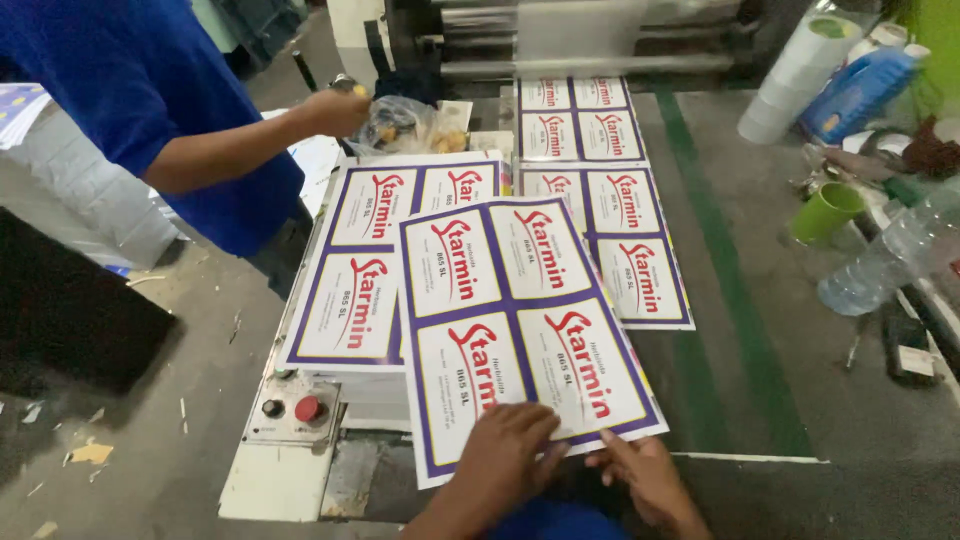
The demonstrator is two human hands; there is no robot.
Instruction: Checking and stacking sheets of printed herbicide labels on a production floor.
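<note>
Grey machine table (760, 330), three label sheets; two hands (575, 465) together, pinching the top sheet's (520, 320) near edge.

Glossy printed label sheet with purple border (515, 320) on top, overlapping white stack of same sheets (365, 270) at left. Left hand (505, 455) and right hand (645, 475) on near edge. Printed web (600, 200) behind-right. Green plastic cup (828, 210) far right. Red round button (309, 408) front-left, below stack.
</note>
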